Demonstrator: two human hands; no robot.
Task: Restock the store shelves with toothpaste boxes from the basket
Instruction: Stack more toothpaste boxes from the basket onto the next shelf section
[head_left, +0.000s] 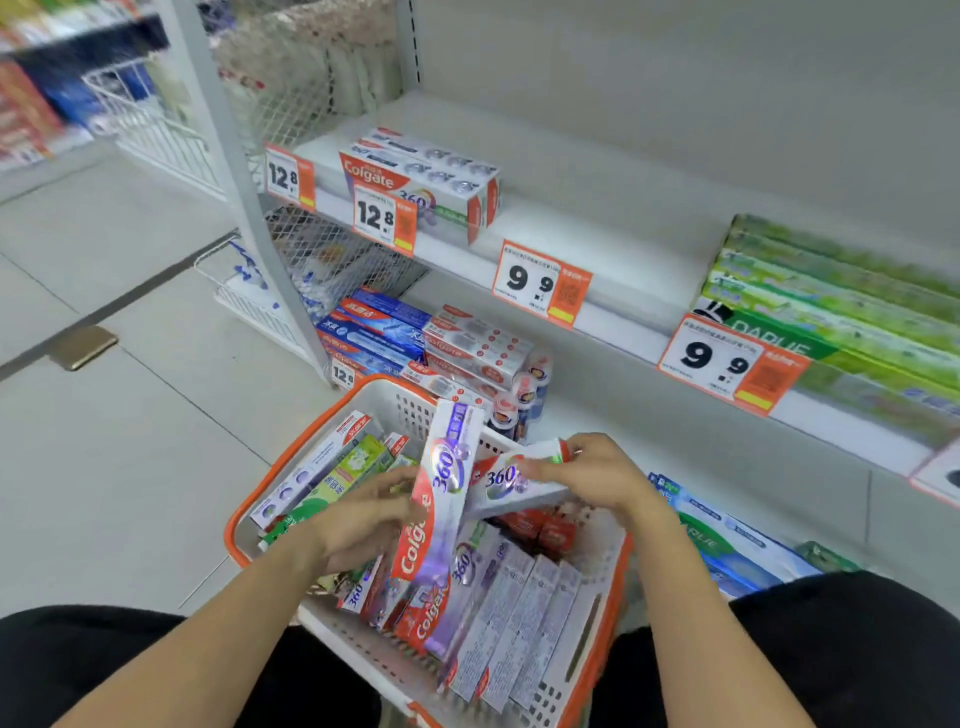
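At the lower centre of the frame a white basket (363, 400) with an orange rim sits between the person's knees, packed with toothpaste boxes. The left hand (363, 519) holds a long Colgate box (441, 488) that stands almost upright above the basket, tilted a little to the right; the fingers curl round its left edge near the middle, and the box's printed face hides the fingertips. The right hand (597, 478) grips a second box (514, 483) that lies nearly level, its left end close against the upright box. The thumb and fingers are clamped round its right end, with the thumb on the upper face and the fingers wrapped over the far end. Both boxes are held above the basket, not resting on the others.

Under the hands more boxes (509, 618) lie side by side in the basket, and green ones (358, 467) lie at its left side.

In the upper centre of the frame the shelf (597, 218) carries a small stack of matching Colgate boxes (421, 176) behind a 12.8 price tag (382, 218). To the right stand two 9.9 tags (540, 283) and a stack of green boxes (831, 296). Lower down, behind the basket, blue and white boxes (415, 338) sit on the bottom shelf.
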